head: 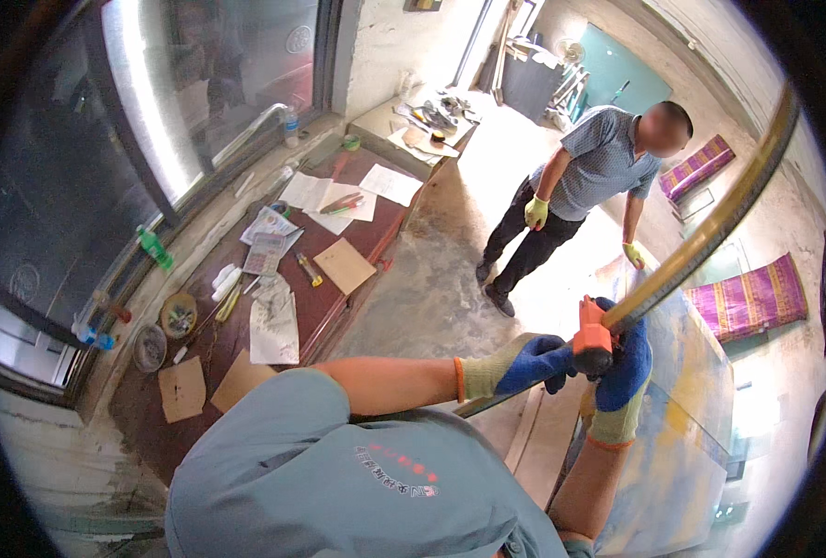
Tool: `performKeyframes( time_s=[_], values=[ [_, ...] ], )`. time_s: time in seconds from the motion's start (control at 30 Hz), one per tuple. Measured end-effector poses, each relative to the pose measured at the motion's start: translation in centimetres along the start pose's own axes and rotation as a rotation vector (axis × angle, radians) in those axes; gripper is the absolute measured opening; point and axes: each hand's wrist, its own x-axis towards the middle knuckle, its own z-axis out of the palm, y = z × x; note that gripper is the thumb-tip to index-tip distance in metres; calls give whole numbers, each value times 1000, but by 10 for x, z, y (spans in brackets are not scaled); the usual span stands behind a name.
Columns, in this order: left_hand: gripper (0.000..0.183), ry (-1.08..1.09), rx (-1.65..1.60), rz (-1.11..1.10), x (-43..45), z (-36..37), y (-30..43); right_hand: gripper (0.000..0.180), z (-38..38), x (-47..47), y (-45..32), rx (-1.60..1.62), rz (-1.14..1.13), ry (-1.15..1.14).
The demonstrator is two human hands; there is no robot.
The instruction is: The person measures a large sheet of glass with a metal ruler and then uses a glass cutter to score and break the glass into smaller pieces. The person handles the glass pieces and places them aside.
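A long gold-coloured bar with graduations (705, 254) runs from the upper right down toward my body and carries an orange and black sliding head (591, 340). My right hand (625, 373), in a blue-coated knit glove, wraps the bar and head from the right, its fingers partly hidden behind them. From the left, my left hand (537, 366), gloved alike, has its fingers closed at the near side of the orange head; the exact contact is hidden. Below my hands, the bar's lower part passes under my left wrist. A table with a blue and yellow stained top (685, 446) lies at the right.
Another person (594, 167) in yellow-green gloves stands ahead, one hand at the stained table. Left is a dark red desk (346, 310) with papers, a calculator (265, 252), cardboard pieces and a yellow cutter knife (309, 269). Purple woven sacks (751, 300) lie at the right.
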Motion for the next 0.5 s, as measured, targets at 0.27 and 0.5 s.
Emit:
performKeyframes(
  time_s=[0.27,0.5],
  values=[
    [58,-196,56,-41,41,-67,17,47,-4,61,41,-56,118,-162],
    [52,-67,356,109,58,-86,7,57,-10,114,50,254,650,-291]
  ],
)
